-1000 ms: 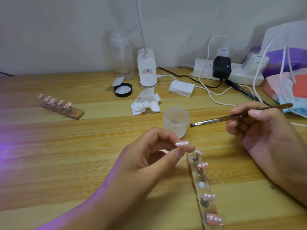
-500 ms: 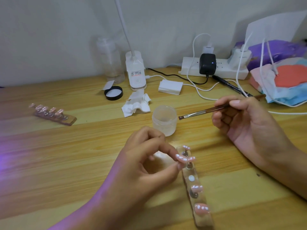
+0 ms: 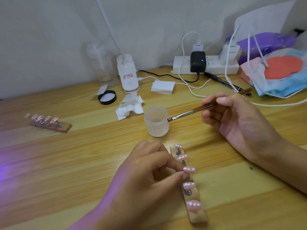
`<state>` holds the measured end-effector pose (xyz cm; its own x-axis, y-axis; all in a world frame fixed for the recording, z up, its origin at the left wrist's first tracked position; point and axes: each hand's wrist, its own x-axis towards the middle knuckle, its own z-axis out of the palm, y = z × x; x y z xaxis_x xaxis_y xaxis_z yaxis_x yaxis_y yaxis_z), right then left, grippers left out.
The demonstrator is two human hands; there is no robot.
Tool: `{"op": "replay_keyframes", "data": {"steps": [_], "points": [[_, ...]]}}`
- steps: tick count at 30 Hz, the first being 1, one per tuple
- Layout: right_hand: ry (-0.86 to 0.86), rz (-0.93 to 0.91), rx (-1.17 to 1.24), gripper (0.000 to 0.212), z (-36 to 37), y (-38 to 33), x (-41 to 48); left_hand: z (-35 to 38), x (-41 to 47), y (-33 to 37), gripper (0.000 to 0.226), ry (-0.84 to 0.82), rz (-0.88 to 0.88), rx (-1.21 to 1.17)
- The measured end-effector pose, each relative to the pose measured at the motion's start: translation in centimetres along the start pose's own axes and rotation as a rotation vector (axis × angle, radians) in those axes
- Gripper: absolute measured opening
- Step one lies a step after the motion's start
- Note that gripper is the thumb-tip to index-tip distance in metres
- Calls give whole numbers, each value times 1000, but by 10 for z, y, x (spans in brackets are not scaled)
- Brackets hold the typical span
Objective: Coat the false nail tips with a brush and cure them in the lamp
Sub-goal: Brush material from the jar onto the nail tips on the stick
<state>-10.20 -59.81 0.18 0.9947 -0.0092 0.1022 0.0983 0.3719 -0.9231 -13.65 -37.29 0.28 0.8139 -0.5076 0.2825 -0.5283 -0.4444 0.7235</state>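
A left hand (image 3: 149, 171) reaches in from the near edge over a pale wooden table (image 3: 66, 163), its thumb and forefinger pressed together on a glossy pink false nail tip (image 3: 189, 169), the other fingers curled beneath. That tip is the middle one of five on a clear, narrow holder strip (image 3: 197, 216) that lies on the table near the centre and runs from far to near; two tips stand farther along the strip and two nearer. Whether the pinched tip sits on its peg or is lifted just off it cannot be told. To the right, a right hand (image 3: 232, 120) hangs above the table, palm turned left, and pinches a thin brown-handled brush with a silver ferrule (image 3: 191, 112) between thumb and forefinger. The brush slants down to the left, and its dark bristles touch, or come just beside, the right rim of a small translucent plastic jar (image 3: 156, 123) that stands open just beyond the strip. Well apart, at far left, lies a second brownish holder strip with pink tips (image 3: 49, 123). Beyond the jar lie a crumpled white tissue (image 3: 130, 107) and a round black lid (image 3: 107, 97). Against the wall stand a clear plastic bottle (image 3: 103, 68), the white base of a gooseneck lamp (image 3: 127, 75), and a white power strip (image 3: 182, 69) with a black adapter (image 3: 198, 61) plugged in. A purple glow (image 3: 5, 163) falls on the table's left edge.
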Motion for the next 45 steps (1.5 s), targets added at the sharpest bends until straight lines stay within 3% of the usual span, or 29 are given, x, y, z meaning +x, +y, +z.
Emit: {"op": "replay_keyframes", "data": {"steps": [6, 13, 21, 24, 28, 32, 36, 39, 45], "points": [[16, -11, -2, 35, -1, 0, 0, -7, -8, -7, 14, -23, 45, 71], [4, -58, -44, 33, 0, 1, -3, -6, -10, -6, 13, -45, 271, 208], [20, -170, -136, 32, 2, 1, -6, -1, -16, -3, 4, 69, 500, 468], [38, -220, -179, 31, 2, 1, -8, -3, -12, -6, 6, 161, 379, 282], [45, -278, -236, 19, 4, 2, -9, -16, -3, -11, 6, 143, 19, -304], [30, -331, -330, 37, 6, 3, -10, -22, 3, -13, 12, 195, -250, -743], [7, -359, -379, 36, 6, 4, -11, -24, 8, -14, 11, 266, -306, -797], [-25, -372, -364, 23, 4, 5, -11, -23, 11, -18, 18, 293, -273, -793], [-28, -386, -409, 29, 1, 8, -12, -23, 13, -30, 26, 314, -400, -822]]}}
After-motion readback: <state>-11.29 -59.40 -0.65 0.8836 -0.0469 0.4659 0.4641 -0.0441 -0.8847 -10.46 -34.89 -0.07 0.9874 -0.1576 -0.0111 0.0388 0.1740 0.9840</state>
